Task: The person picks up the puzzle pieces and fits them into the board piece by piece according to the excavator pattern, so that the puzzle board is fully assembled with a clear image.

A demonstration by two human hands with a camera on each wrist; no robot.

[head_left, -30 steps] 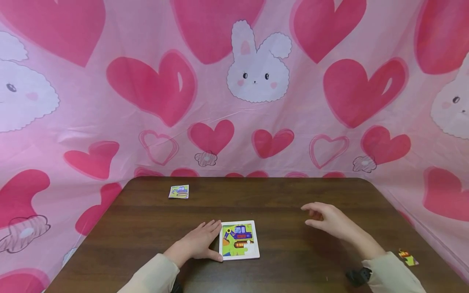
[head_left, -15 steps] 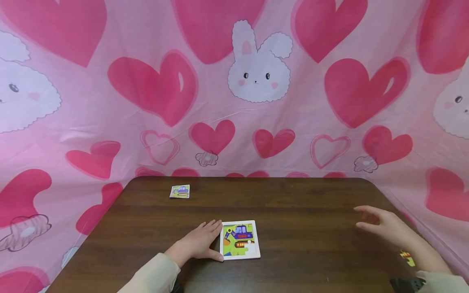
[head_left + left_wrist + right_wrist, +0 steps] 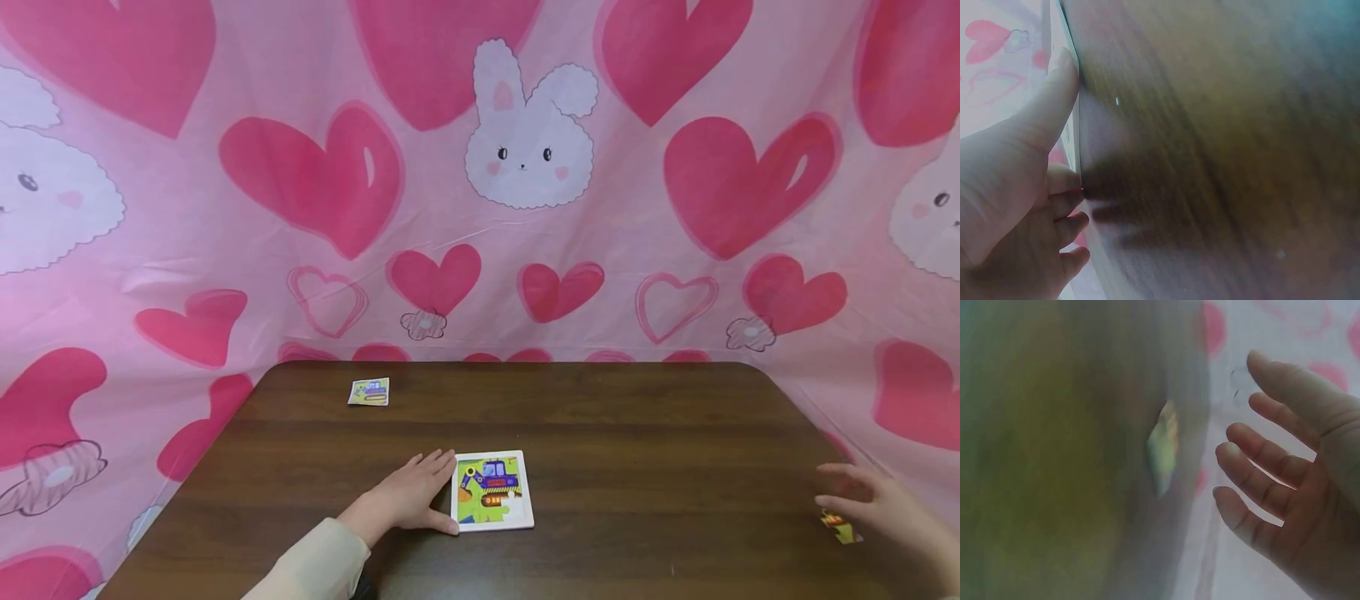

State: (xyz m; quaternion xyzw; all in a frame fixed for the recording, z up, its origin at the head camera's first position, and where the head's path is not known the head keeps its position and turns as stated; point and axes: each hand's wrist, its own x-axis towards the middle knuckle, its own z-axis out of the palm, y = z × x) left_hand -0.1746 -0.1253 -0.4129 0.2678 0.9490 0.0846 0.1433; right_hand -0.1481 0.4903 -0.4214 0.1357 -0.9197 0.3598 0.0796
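Note:
A white-framed jigsaw puzzle (image 3: 491, 492) with an excavator picture lies on the table, a white gap at its lower right. My left hand (image 3: 411, 493) rests against its left edge, fingers straight along the frame and thumb at the lower left corner. In the left wrist view that thumb (image 3: 1054, 94) touches the thin side of the frame. At the far right lies a loose puzzle piece (image 3: 842, 528), yellow-green with some red. Just above it hovers my right hand (image 3: 881, 508), fingers loosely bent and apart. The right wrist view shows the piece (image 3: 1163, 450) away from the fingertips.
A small excavator picture card (image 3: 368, 392) lies at the back left of the brown wooden table (image 3: 600, 425). Behind and beside the table hangs a pink cloth (image 3: 517, 242) with hearts and rabbits.
My right hand has moved right and nearer, from right of the puzzle to over the loose piece. The left hand and the puzzle have stayed put.

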